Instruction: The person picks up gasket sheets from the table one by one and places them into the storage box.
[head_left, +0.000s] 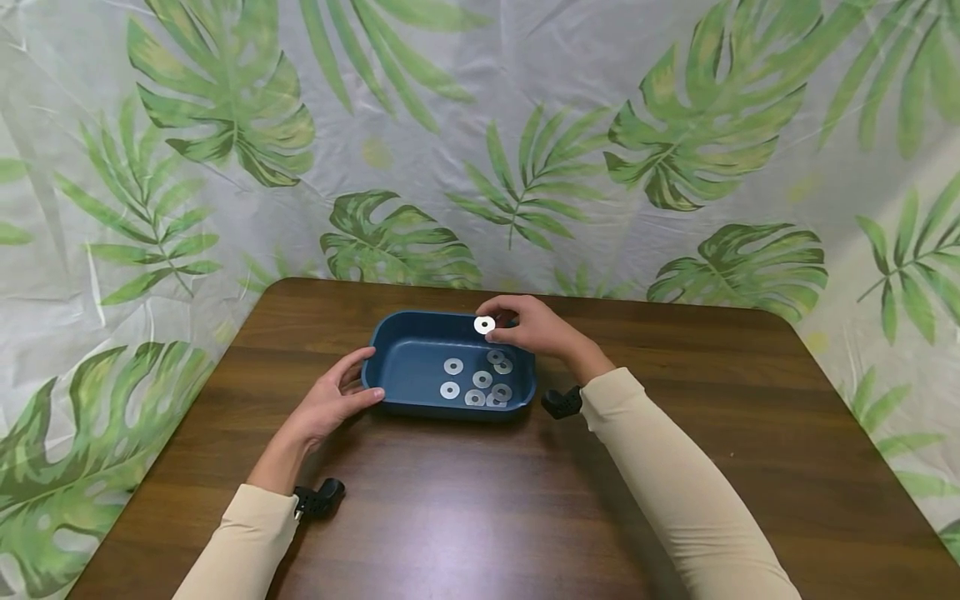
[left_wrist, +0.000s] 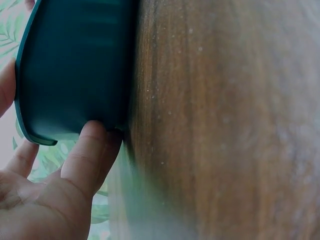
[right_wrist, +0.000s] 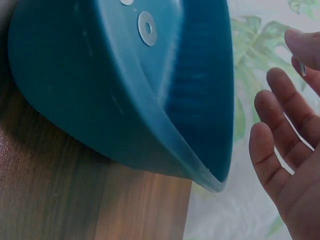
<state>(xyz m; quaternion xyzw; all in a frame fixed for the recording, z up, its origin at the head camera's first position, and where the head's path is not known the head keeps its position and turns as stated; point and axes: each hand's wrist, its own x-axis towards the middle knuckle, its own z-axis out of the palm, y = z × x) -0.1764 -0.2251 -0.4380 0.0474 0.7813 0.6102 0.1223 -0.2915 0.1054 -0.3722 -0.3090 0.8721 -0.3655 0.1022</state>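
A blue plastic bin (head_left: 408,367) stands on the wooden table with several flat metal washers lying in it, mostly toward its right end. One loose washer (head_left: 453,366) lies near the middle of its floor. My left hand (head_left: 326,404) holds the bin's left end, thumb at the front corner and fingers along the end wall; in the left wrist view fingertips (left_wrist: 92,132) touch the outer wall. Above the bin's back right rim, my right hand (head_left: 528,325) pinches a washer (head_left: 484,317) between thumb and finger. That washer shows edge-on in the right wrist view, the other fingers spread.
The brown wooden table (head_left: 465,508) extends around the bin on all sides. Behind it hangs a pale cloth (head_left: 555,67) printed with green leaves. Black wrist devices are on both arms, the right one (head_left: 562,403) close to the bin's right end.
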